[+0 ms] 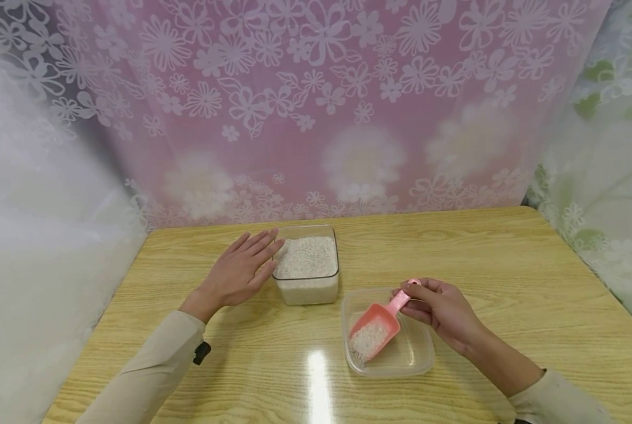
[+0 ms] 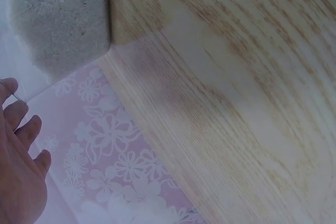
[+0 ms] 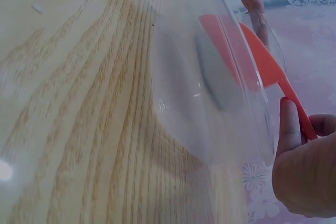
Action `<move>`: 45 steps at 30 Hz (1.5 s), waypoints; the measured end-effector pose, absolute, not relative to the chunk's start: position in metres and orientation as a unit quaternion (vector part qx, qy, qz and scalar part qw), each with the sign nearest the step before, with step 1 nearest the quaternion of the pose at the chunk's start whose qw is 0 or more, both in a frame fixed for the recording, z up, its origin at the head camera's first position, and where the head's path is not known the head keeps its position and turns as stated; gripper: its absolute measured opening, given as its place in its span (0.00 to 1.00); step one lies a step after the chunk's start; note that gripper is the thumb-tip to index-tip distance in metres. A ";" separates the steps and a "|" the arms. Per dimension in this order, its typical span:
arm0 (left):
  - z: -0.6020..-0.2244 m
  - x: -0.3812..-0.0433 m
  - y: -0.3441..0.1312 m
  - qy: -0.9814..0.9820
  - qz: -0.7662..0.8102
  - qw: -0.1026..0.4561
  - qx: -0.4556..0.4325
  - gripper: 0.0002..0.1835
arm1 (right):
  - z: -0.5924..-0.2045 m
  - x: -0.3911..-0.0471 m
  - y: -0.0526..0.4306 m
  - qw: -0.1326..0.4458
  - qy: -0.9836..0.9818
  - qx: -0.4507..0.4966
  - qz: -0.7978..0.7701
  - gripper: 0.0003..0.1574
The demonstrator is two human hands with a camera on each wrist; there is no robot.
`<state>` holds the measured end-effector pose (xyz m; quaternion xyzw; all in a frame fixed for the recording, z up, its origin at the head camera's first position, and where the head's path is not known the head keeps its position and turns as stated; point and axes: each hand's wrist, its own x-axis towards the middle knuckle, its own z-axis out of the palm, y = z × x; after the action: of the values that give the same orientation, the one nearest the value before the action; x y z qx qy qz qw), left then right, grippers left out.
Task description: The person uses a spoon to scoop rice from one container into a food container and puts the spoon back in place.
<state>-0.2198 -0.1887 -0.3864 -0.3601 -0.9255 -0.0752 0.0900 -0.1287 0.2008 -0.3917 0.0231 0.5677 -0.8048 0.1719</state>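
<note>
A pink scoop [image 1: 375, 330] holding white rice [image 1: 368, 340] tilts down inside a clear plastic container [image 1: 419, 359]. By its handle, my right hand [image 1: 445, 312] pinches the scoop between thumb and fingers. Some grains lie at the scoop's lip, in the container's near left corner. To the left, a clear square bin [image 1: 310, 292] stands filled with rice. My left hand [image 1: 240, 268] lies with extended fingers against the bin's left rim, its fingertips touching the edge. In the right wrist view the red-looking scoop [image 3: 265, 61] shows through and above the container wall [image 3: 184, 87].
All of this stands on a wood-grain table [image 1: 485, 253]. Behind it hangs a pink flowered curtain [image 1: 295, 118], with a pale sheet [image 1: 25, 235] at the left and a green-patterned one [image 1: 602, 176] at the right. Light glares off the tabletop near the front.
</note>
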 end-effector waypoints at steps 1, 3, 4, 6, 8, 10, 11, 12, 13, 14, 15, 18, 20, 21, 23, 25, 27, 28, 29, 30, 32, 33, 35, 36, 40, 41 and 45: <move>-0.387 -0.220 -0.189 -0.925 -0.076 0.091 -0.360 0.29 | -0.392 -0.129 0.201 0.171 0.569 0.021 -0.804 0.09; -0.388 -0.220 -0.189 -0.925 -0.078 0.092 -0.361 0.29 | -0.392 -0.129 0.201 0.171 0.568 0.019 -0.805 0.09; -0.388 -0.220 -0.189 -0.925 -0.079 0.093 -0.361 0.29 | -0.392 -0.129 0.201 0.171 0.568 0.019 -0.805 0.09; -0.389 -0.219 -0.190 -0.924 -0.081 0.095 -0.361 0.29 | -0.391 -0.129 0.201 0.170 0.570 0.021 -0.804 0.10; -0.389 -0.220 -0.189 -0.923 -0.083 0.096 -0.362 0.29 | -0.390 -0.129 0.201 0.168 0.572 0.021 -0.802 0.11; -0.389 -0.220 -0.189 -0.923 -0.084 0.096 -0.362 0.29 | -0.389 -0.129 0.202 0.165 0.578 0.020 -0.799 0.11; -0.389 -0.221 -0.189 -0.923 -0.084 0.096 -0.362 0.29 | -0.389 -0.130 0.202 0.164 0.580 0.019 -0.798 0.11; -0.389 -0.221 -0.189 -0.923 -0.084 0.096 -0.363 0.29 | -0.389 -0.130 0.202 0.163 0.582 0.017 -0.796 0.11; -0.389 -0.221 -0.189 -0.923 -0.084 0.096 -0.363 0.29 | -0.389 -0.130 0.203 0.162 0.584 0.015 -0.796 0.11; -0.390 -0.222 -0.189 -0.923 -0.084 0.097 -0.363 0.29 | -0.389 -0.130 0.203 0.162 0.585 0.013 -0.795 0.11; -0.390 -0.222 -0.189 -0.923 -0.083 0.097 -0.363 0.29 | -0.388 -0.130 0.203 0.162 0.585 0.012 -0.795 0.11; -0.390 -0.222 -0.189 -0.923 -0.086 0.096 -0.363 0.29 | -0.388 -0.130 0.203 0.161 0.586 0.010 -0.794 0.11; -0.390 -0.222 -0.189 -0.923 -0.087 0.095 -0.363 0.29 | -0.388 -0.130 0.203 0.160 0.588 0.010 -0.793 0.11; -0.390 -0.222 -0.189 -0.923 -0.087 0.095 -0.363 0.29 | -0.388 -0.130 0.203 0.160 0.590 0.009 -0.792 0.11; -0.389 -0.222 -0.189 -0.923 -0.088 0.093 -0.362 0.29 | -0.387 -0.129 0.203 0.160 0.595 0.006 -0.788 0.12; -0.389 -0.222 -0.189 -0.924 -0.087 0.092 -0.361 0.29 | -0.387 -0.129 0.202 0.161 0.600 0.000 -0.784 0.13; -0.389 -0.222 -0.189 -0.924 -0.087 0.092 -0.360 0.29 | -0.387 -0.129 0.201 0.161 0.609 -0.002 -0.777 0.14; -0.389 -0.221 -0.189 -0.925 -0.086 0.091 -0.360 0.29 | -0.386 -0.128 0.200 0.162 0.614 -0.002 -0.773 0.15; -0.389 -0.221 -0.189 -0.925 -0.087 0.090 -0.359 0.29 | -0.386 -0.128 0.199 0.162 0.619 0.000 -0.769 0.16; -0.389 -0.221 -0.189 -0.925 -0.087 0.089 -0.359 0.29 | -0.386 -0.128 0.198 0.162 0.624 0.001 -0.764 0.17; -0.390 -0.221 -0.188 -0.925 -0.088 0.087 -0.359 0.29 | -0.386 -0.128 0.196 0.161 0.637 0.003 -0.754 0.21; -0.390 -0.220 -0.188 -0.925 -0.089 0.086 -0.358 0.29 | -0.386 -0.128 0.195 0.160 0.643 0.004 -0.749 0.22; -0.390 -0.220 -0.188 -0.925 -0.091 0.085 -0.358 0.29 | -0.385 -0.128 0.194 0.158 0.654 0.005 -0.740 0.24; -0.390 -0.220 -0.188 -0.925 -0.091 0.085 -0.358 0.29 | -0.385 -0.129 0.194 0.158 0.659 0.005 -0.735 0.25; -0.391 -0.221 -0.188 -0.926 -0.089 0.086 -0.356 0.29 | -0.385 -0.130 0.194 0.165 0.669 0.003 -0.725 0.25; -0.391 -0.221 -0.188 -0.926 -0.089 0.087 -0.356 0.29 | -0.385 -0.130 0.195 0.167 0.670 0.001 -0.723 0.25; -0.391 -0.221 -0.188 -0.925 -0.093 0.090 -0.357 0.29 | -0.385 -0.132 0.198 0.170 0.678 -0.008 -0.715 0.25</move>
<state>-0.2211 -0.1880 -0.3910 -0.3570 -0.9252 -0.0926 0.0898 -0.1320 0.1980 -0.3854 -0.0077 0.6777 -0.7153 0.1703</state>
